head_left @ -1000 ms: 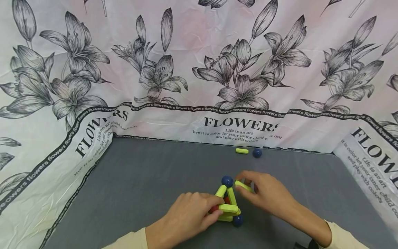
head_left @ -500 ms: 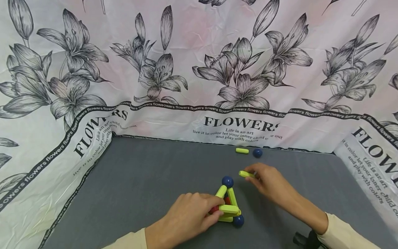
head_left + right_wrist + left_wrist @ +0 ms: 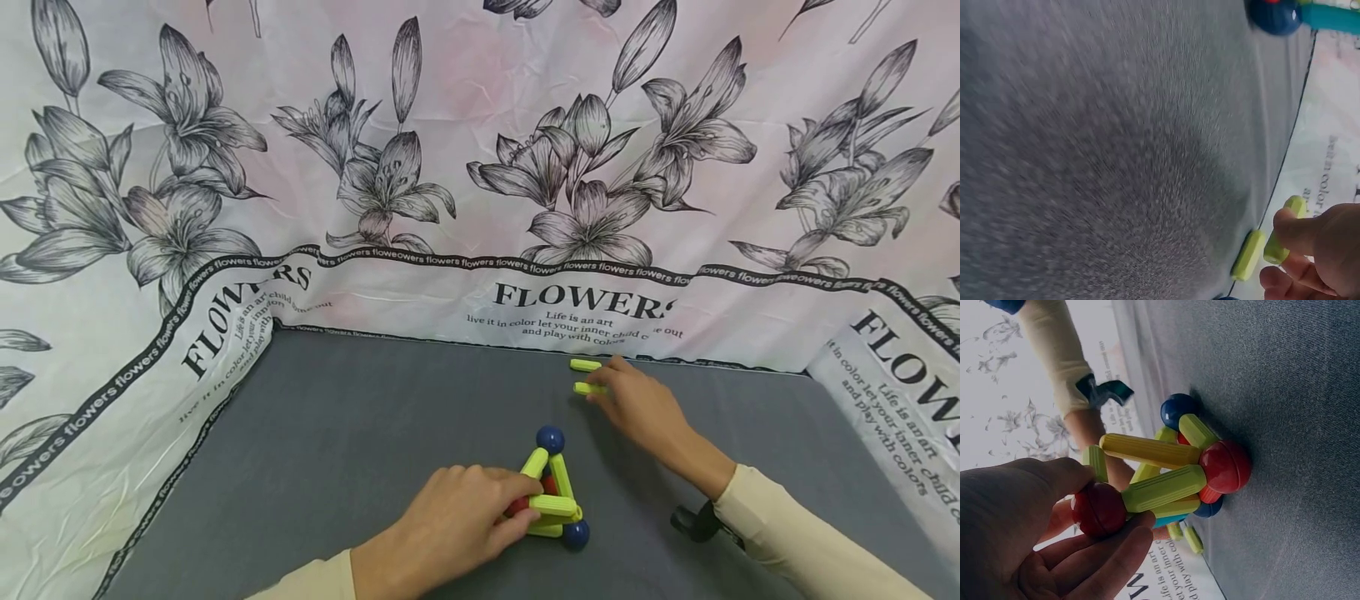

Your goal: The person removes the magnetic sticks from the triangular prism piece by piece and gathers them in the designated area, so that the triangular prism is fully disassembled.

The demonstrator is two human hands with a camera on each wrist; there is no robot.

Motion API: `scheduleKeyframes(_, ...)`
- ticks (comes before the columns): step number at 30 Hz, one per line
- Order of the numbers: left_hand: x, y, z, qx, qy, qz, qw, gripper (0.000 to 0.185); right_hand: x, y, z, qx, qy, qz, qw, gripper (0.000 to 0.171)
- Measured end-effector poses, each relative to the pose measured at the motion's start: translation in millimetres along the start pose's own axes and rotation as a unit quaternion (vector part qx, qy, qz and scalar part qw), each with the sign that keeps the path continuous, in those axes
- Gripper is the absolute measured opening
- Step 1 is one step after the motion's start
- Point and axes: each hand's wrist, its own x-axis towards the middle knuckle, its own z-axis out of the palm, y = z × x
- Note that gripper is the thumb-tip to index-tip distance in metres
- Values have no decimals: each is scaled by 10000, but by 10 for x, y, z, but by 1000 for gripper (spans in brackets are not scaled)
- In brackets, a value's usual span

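Observation:
My left hand [image 3: 525,501] holds a small frame of ribbed green rods and balls [image 3: 553,500] near the front of the grey table [image 3: 360,417]. In the left wrist view its fingers [image 3: 1116,550] and thumb curl round a red ball [image 3: 1099,509] at one corner. A blue ball [image 3: 550,439] tops the frame and another [image 3: 576,534] sits at its right corner. My right hand [image 3: 604,384] is far back, pinching a loose green rod [image 3: 588,388] [image 3: 1284,232]. Just behind it a second green rod [image 3: 585,365] [image 3: 1247,255] lies on the table.
A flower-printed sheet [image 3: 480,167] walls the table at the back and both sides, with its black border [image 3: 480,262] just above the cloth. A black wrist strap [image 3: 693,521] shows by my right sleeve. Bare grey cloth spreads to the left.
My right hand has carried the green rod from beside the frame's top to the back of the table, next to the loose rod. It now hides the loose blue ball. My left hand stayed put.

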Motion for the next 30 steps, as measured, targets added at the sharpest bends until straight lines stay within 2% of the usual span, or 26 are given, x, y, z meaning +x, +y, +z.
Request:
scheduleKeyframes(11,19,0,-16,-164,-171,-94,9997,19,240,101,126,-241,-124,154,9995,24)
scheduleKeyframes(15,12,2,-10,-120,-140,-51,9998,20,289,142,189,-278,-212,236,9991,23)
scheduleKeyframes(19,6,3,1,-70,-91,45,9999,20,294,172,222,-265,-199,313,9990,23)
scheduleKeyframes(24,-5,-2,-3,31,-23,106,9999,21,301,157,248,-323,-160,182,9992,24)
scheduleKeyframes(30,-33,-32,-28,3,-154,125,9998,27,304,151,267,-449,-132,135,9988,24)
